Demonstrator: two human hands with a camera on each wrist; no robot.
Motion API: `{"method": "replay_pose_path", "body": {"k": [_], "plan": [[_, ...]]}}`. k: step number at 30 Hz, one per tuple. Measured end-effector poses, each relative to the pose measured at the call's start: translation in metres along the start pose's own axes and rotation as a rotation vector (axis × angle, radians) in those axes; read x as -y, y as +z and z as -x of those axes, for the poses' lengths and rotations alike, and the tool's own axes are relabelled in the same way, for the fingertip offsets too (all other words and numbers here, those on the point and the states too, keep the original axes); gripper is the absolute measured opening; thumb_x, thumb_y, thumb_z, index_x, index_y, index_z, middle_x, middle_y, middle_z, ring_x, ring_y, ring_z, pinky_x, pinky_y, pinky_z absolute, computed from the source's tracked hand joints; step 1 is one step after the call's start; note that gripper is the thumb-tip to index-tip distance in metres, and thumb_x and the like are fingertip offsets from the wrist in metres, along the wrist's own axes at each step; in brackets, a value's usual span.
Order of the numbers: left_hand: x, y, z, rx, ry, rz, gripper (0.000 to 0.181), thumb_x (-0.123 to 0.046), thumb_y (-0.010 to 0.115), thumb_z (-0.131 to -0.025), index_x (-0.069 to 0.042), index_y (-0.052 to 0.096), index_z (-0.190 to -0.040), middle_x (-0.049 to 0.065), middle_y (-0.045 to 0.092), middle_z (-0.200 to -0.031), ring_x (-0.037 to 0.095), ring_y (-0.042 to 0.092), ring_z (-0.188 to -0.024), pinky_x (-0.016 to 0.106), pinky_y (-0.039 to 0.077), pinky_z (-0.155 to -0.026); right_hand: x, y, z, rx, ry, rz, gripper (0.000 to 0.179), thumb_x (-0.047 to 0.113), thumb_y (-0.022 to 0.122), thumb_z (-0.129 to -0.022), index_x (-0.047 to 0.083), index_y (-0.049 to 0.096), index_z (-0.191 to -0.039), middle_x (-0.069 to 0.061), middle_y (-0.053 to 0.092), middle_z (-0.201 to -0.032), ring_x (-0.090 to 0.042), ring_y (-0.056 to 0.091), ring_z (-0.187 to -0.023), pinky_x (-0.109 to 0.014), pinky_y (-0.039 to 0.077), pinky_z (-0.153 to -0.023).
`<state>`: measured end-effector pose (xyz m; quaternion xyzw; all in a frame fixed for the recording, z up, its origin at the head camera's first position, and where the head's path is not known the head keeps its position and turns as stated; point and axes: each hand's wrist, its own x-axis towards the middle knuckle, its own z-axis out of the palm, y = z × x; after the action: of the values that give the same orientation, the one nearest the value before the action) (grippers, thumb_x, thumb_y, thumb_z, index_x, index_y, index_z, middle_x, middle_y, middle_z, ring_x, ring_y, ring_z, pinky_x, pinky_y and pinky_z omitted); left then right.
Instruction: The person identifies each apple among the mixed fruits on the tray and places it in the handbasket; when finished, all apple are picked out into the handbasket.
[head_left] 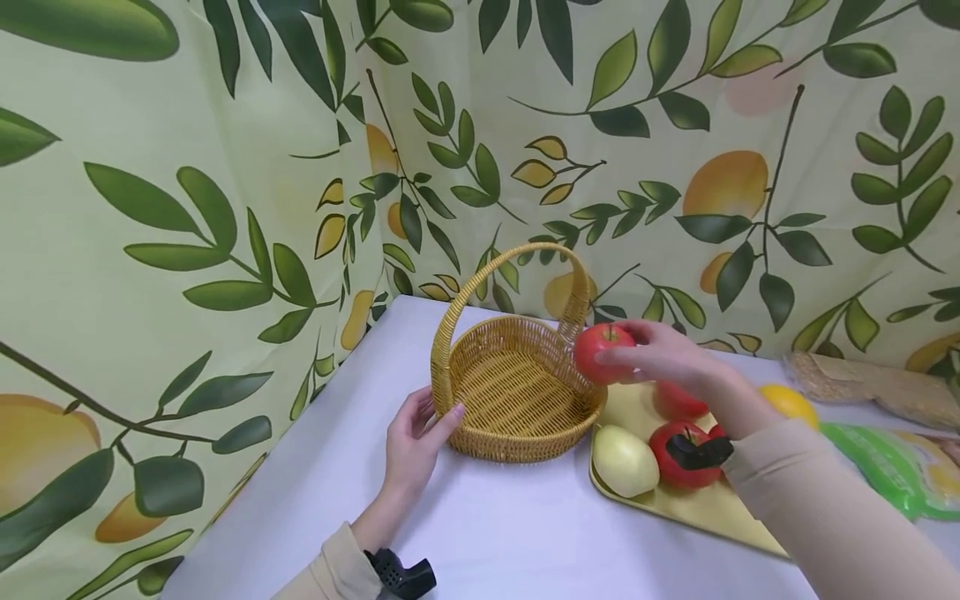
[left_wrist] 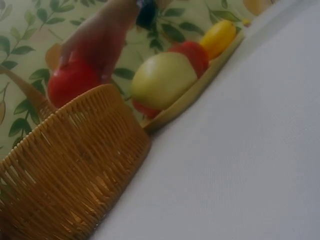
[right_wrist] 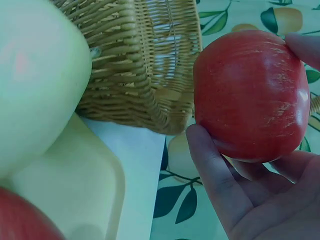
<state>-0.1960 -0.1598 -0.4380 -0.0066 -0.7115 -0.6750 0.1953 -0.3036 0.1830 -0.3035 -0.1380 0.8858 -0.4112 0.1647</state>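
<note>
My right hand (head_left: pixel 660 354) grips a red apple (head_left: pixel 596 354) above the right rim of a wicker basket (head_left: pixel 510 450). In the right wrist view the fingers hold this apple (right_wrist: pixel 250 95) from below and the side. On the basket's left side, at the foot of its arched handle (head_left: pixel 480 279), my left hand (head_left: pixel 416 442) holds the rim, thumb over the edge. The basket stands on the white table with nothing inside it. From the left wrist view, the apple (left_wrist: pixel 75 82) overlaps the rim, and the left hand itself is out of sight.
Right of the basket lies a yellow tray (head_left: pixel 720 517) bearing a pale pear-shaped fruit (head_left: pixel 624 461), red apples (head_left: pixel 678 454) and a yellow fruit (head_left: pixel 789 404). Further right are a brown-filled clear bag (head_left: pixel 892 392) and a green bag (head_left: pixel 885 467). Leaf-patterned cloth (head_left: pixel 645 83) hangs behind.
</note>
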Motion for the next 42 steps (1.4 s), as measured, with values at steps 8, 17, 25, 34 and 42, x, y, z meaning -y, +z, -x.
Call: {"method": "replay_pose_path", "body": {"k": [8,17,25,34,42], "plan": [[0.002,0.002,0.001,0.014,0.043,0.017,0.040,-0.020,0.079,-0.092,-0.011,0.065,-0.128,0.005,0.066,-0.125,0.026,0.060,-0.122,0.041,0.049,-0.104,0.007,0.008,-0.009,0.009,-0.006,-0.033,0.081,0.046,0.076,-0.091,0.006,0.040,-0.151,-0.018,0.055,-0.138,-0.034,0.056,-0.121,-0.043,0.055,-0.093],[-0.001,-0.002,-0.001,0.012,0.058,-0.020,0.039,-0.023,0.081,-0.090,-0.017,0.066,-0.125,0.001,0.064,-0.129,0.027,0.060,-0.124,0.045,0.050,-0.102,0.015,0.016,-0.021,0.032,-0.023,-0.100,0.082,0.047,0.075,-0.091,0.004,0.039,-0.151,-0.018,0.056,-0.138,-0.033,0.058,-0.119,-0.042,0.056,-0.093],[-0.002,-0.002,-0.003,0.019,0.043,-0.023,0.039,-0.024,0.081,-0.090,-0.019,0.066,-0.125,0.000,0.064,-0.130,0.025,0.060,-0.124,0.043,0.050,-0.102,0.020,0.021,-0.035,0.061,-0.033,-0.122,0.078,0.039,0.077,-0.091,0.000,0.040,-0.149,-0.022,0.053,-0.138,-0.035,0.058,-0.118,-0.042,0.057,-0.090],[0.000,-0.005,-0.004,0.040,0.023,-0.040,0.042,-0.028,0.079,-0.092,-0.018,0.064,-0.130,0.001,0.062,-0.134,0.026,0.057,-0.128,0.041,0.049,-0.104,0.032,0.029,-0.043,0.055,-0.031,-0.006,0.081,0.046,0.077,-0.089,0.004,0.042,-0.149,-0.019,0.055,-0.136,-0.034,0.057,-0.118,-0.043,0.055,-0.092],[0.002,-0.010,-0.009,0.033,0.058,-0.058,0.041,-0.026,0.079,-0.093,-0.014,0.064,-0.129,0.006,0.065,-0.128,0.028,0.060,-0.124,0.042,0.051,-0.102,0.032,0.031,-0.051,0.127,-0.037,-0.100,0.080,0.044,0.075,-0.092,0.001,0.040,-0.149,-0.020,0.054,-0.138,-0.036,0.057,-0.120,-0.047,0.054,-0.095]]}}
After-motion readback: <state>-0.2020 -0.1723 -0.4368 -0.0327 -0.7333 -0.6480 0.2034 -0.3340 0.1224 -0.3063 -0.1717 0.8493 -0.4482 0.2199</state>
